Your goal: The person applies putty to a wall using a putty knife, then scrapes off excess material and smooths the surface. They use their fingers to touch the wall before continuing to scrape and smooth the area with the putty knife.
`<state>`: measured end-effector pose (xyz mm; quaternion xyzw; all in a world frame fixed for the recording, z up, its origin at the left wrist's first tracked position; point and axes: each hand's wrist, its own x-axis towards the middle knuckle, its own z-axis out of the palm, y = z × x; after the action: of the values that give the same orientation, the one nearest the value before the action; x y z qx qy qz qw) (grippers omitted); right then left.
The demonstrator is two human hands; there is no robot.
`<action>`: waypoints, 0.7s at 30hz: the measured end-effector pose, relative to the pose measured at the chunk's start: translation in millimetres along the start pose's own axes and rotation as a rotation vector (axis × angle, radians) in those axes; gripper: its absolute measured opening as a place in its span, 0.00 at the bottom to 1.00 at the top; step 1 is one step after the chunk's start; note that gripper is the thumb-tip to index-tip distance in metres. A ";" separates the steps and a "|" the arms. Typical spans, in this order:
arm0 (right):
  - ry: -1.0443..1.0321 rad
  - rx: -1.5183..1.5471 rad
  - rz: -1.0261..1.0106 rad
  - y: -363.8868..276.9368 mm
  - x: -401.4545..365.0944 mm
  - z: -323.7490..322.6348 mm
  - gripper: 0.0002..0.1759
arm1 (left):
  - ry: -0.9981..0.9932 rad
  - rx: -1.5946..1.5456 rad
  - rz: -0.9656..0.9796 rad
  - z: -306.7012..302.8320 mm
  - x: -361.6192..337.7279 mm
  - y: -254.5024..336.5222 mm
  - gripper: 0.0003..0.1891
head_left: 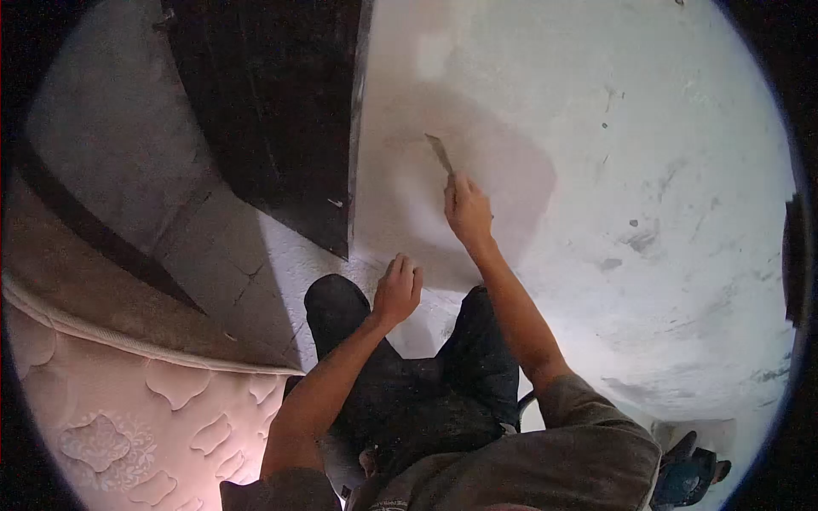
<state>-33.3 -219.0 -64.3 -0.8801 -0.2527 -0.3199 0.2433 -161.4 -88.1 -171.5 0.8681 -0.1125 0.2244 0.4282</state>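
My right hand (pixel 468 209) is closed around the handle of a putty knife (pixel 440 154), raised in front of the pale wall (pixel 596 196). Its thin blade points up and to the left, overlapping the greyish patch of wall beside the dark door (pixel 273 102). Lower down, my left hand (pixel 399 291) hovers between my knees with its fingers curled in and nothing showing in them. Both knees, in dark trousers, are bent towards the wall.
A quilted pink mattress (pixel 128 417) with a brown side takes up the lower left. Tiled floor (pixel 226 247) runs between it and the door. At the lower right, a dark blue-green object (pixel 684 477) lies by the wall. Dark smudges and chips mark the wall's right side.
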 end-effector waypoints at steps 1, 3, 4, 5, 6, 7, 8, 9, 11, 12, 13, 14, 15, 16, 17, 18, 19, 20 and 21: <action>-0.007 0.003 -0.012 -3.4 4.8 -1.6 0.08 | 0.016 -0.006 0.011 -0.3 0.8 1.3 0.09; 0.027 -0.031 0.061 -8.0 4.4 -5.5 0.08 | 0.021 -0.014 0.015 1.0 -3.6 3.9 0.09; 0.028 -0.033 0.068 -4.9 3.0 -4.0 0.08 | 0.030 -0.002 0.019 1.4 -3.3 3.9 0.09; -0.059 -0.056 0.055 0.1 2.7 -1.7 0.07 | 0.039 0.012 0.025 1.5 -2.9 4.2 0.09; -0.145 -0.077 0.040 0.0 3.9 -1.6 0.07 | 0.032 0.014 0.032 1.1 -3.9 3.7 0.09; -0.137 -0.073 0.036 -1.3 5.6 -1.1 0.07 | 0.020 -0.030 0.026 0.3 -2.7 2.4 0.09; -0.026 -0.071 0.028 -2.0 4.5 -2.1 0.06 | 0.014 -0.080 0.012 1.8 -1.9 2.1 0.09; 0.077 -0.070 0.026 -2.7 0.7 -4.1 0.06 | 0.020 -0.085 0.001 3.8 -3.1 1.6 0.09; -0.072 -0.120 0.055 1.3 4.2 -4.0 0.06 | 0.033 0.021 0.007 6.6 -4.4 -1.2 0.09; -0.209 -0.165 0.081 1.2 6.8 -5.3 0.06 | 0.024 0.021 0.013 4.8 -5.0 2.6 0.09; -0.200 -0.163 0.085 -1.2 6.5 -6.6 0.06 | 0.013 -0.014 0.013 1.2 -4.5 5.5 0.09; -0.035 -0.083 0.029 -3.9 5.6 -8.1 0.07 | 0.010 -0.050 0.005 -1.8 -2.3 7.6 0.09; 0.119 -0.004 -0.027 -5.3 3.9 -9.5 0.07 | 0.017 -0.051 -0.003 -0.6 -1.4 7.1 0.09; 0.110 -0.005 -0.025 -2.6 3.6 -6.7 0.07 | 0.052 -0.014 0.011 1.7 -2.2 7.0 0.09; -0.090 -0.136 0.041 2.4 5.3 -2.0 0.07 | 0.080 0.025 0.034 3.4 -3.5 7.2 0.08; -0.282 -0.267 0.105 3.1 9.0 -2.0 0.07 | 0.075 0.024 0.042 5.5 -4.2 6.9 0.08; -0.275 -0.267 0.113 1.5 4.3 -4.5 0.07 | 0.062 0.017 0.056 5.7 -6.0 6.1 0.08; -0.130 -0.155 0.061 -2.1 0.3 -5.8 0.07 | 0.058 0.014 0.071 4.4 -4.0 3.0 0.08; 0.006 -0.042 -0.001 -4.4 1.5 -6.1 0.07 | 0.070 0.017 0.069 2.5 0.5 2.1 0.08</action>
<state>-37.6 -218.9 -58.0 -0.8840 -0.2455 -0.3278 0.2254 -161.1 -91.4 -171.2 0.8590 -0.1256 0.2701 0.4164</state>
